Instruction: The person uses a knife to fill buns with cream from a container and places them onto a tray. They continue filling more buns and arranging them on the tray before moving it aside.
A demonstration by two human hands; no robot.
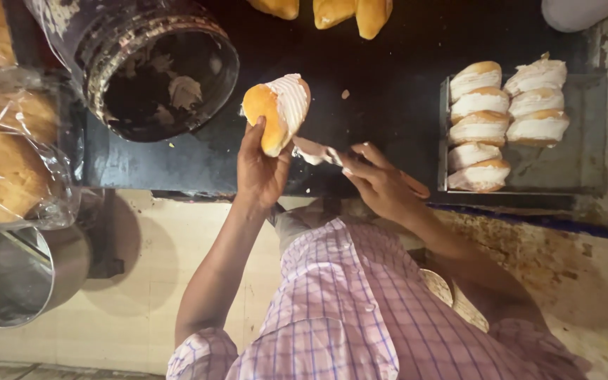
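My left hand (pixel 260 169) grips a split bun (pixel 278 112) over the black counter (pixel 388 84), cream already on it — right hand (pixel 381 184) closed on the knife (pixel 318 151). Tray (pixel 571 162) holds approx. eight filled buns (pixel 504 119) (three plain ones (pixel 332 10) left).

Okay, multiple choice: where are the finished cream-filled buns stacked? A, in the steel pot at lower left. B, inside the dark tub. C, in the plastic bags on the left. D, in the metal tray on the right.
D: the filled buns lie in rows in the metal tray, to the right of the right hand holding the knife.
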